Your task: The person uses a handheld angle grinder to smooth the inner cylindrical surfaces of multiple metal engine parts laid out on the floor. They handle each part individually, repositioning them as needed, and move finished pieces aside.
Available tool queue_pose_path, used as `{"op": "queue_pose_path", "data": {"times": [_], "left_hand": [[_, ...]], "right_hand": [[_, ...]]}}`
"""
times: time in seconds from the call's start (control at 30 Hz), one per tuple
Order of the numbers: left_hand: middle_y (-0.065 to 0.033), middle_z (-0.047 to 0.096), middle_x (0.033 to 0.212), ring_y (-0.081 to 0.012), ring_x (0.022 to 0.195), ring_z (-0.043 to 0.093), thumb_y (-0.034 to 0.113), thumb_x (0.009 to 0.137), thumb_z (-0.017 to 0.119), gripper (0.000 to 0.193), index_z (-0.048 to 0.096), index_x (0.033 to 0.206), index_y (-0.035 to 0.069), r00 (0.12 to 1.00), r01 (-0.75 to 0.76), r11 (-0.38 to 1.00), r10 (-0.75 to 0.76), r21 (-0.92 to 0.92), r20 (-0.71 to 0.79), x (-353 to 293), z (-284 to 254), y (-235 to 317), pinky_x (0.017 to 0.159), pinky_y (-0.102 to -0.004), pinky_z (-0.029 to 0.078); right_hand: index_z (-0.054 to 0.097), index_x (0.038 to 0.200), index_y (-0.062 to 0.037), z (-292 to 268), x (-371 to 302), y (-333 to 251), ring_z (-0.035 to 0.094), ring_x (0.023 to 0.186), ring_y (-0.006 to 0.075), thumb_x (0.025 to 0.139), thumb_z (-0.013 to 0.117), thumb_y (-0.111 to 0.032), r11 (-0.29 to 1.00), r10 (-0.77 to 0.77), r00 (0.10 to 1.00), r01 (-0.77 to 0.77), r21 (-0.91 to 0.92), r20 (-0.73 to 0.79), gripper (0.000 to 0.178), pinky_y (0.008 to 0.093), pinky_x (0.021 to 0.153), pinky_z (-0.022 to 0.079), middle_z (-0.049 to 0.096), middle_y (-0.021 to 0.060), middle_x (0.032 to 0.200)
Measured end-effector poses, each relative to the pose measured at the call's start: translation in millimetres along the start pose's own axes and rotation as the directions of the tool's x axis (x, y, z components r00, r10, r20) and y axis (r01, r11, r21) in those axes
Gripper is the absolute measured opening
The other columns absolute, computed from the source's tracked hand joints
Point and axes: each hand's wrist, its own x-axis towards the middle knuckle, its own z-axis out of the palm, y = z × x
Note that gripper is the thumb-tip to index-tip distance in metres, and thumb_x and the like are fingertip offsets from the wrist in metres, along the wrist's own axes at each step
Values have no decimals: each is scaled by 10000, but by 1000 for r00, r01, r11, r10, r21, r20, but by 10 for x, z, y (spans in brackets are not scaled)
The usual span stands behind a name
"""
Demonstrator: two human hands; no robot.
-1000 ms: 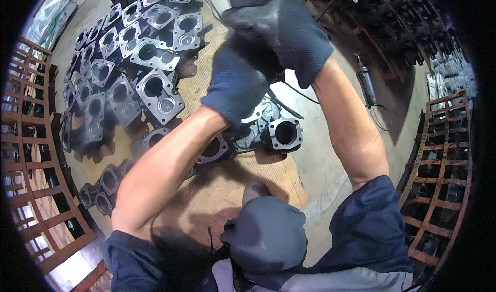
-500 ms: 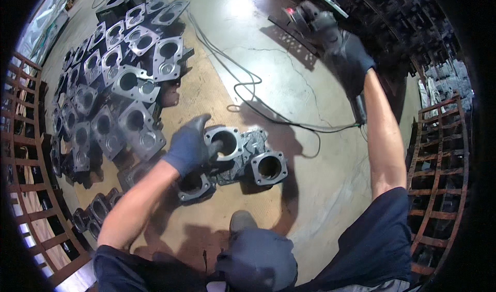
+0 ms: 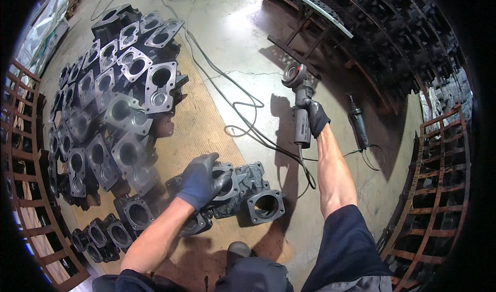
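My right hand (image 3: pixel 319 119), in a dark glove, is wrapped round the body of an angle grinder (image 3: pixel 303 98). The grinder's round guarded head points away from me, and its cord trails from the near end. My left hand (image 3: pixel 200 178), gloved too, grips the upper flange of a grey metal casting (image 3: pixel 235 204), with the thumb at the rim of a bore. This casting has several square flanges with round openings and lies on the cardboard sheet in front of me. Part of it is hidden under my left hand and forearm.
Rows of machined castings (image 3: pixel 124 108) fill the left side, with smaller ones (image 3: pixel 98 235) nearer. A second dark power tool (image 3: pixel 357 124) lies on the floor at right. Black cables (image 3: pixel 248 124) loop across the middle. Rusty metal racks (image 3: pixel 439 188) flank both sides; dark castings are stacked far right.
My right hand has brought the grinder nearer and leftward from beside the far-right stack. The tool on the floor now shows fully. My left hand stays on the casting; the view has shifted.
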Motion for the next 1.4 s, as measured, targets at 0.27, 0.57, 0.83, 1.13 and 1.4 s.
{"op": "queue_pose_path", "data": {"times": [0.27, 0.57, 0.83, 1.13, 1.4], "left_hand": [[-248, 690, 1040, -412, 974, 651, 286, 828, 744, 440, 669, 1133, -22, 992, -104, 995, 104, 11, -77, -11, 63, -63, 889, -473, 505], [-206, 668, 1084, -387, 1037, 630, 340, 883, 702, 417, 666, 1114, -5, 998, 8, 1000, -10, 28, 65, 34, 90, -126, 936, -482, 491], [-144, 668, 1056, -331, 1028, 634, 288, 805, 710, 336, 659, 1050, 64, 992, 79, 990, -89, 113, 87, 14, 204, -134, 951, -451, 472], [-148, 687, 968, -333, 954, 651, 348, 803, 706, 323, 714, 951, 61, 994, 100, 995, -99, 27, -33, -86, 287, -237, 884, -461, 484], [-160, 688, 952, -346, 898, 664, 328, 767, 743, 300, 712, 930, 78, 988, 55, 998, -52, 13, -147, -129, 377, -308, 840, -450, 503]], "right_hand": [[617, 952, -23, -56, 347, 223, 668, 661, 287, 867, 568, -338, 950, 126, 986, -152, 273, 111, 330, 423, 652, 596, 670, 138, 780], [661, 1001, -21, -335, 579, 453, 687, 665, 291, 815, 620, -375, 946, 87, 991, -115, 304, 103, 402, 391, 621, 614, 695, 133, 802], [616, 1193, -44, -709, 668, 493, 682, 847, 304, 886, 648, -429, 978, 160, 956, -188, 92, 246, 493, 444, 782, 576, 697, 161, 978], [629, 1235, -81, -344, 370, 149, 677, 891, 322, 911, 712, -542, -481, 143, 957, 291, -827, 254, 569, 477, 804, 562, 710, 76, 990], [572, 950, -52, 146, -970, 600, 481, 484, 146, 940, 695, -480, 818, 69, 977, -170, -550, -200, 445, 300, 399, 336, 500, 23, 696]]}}
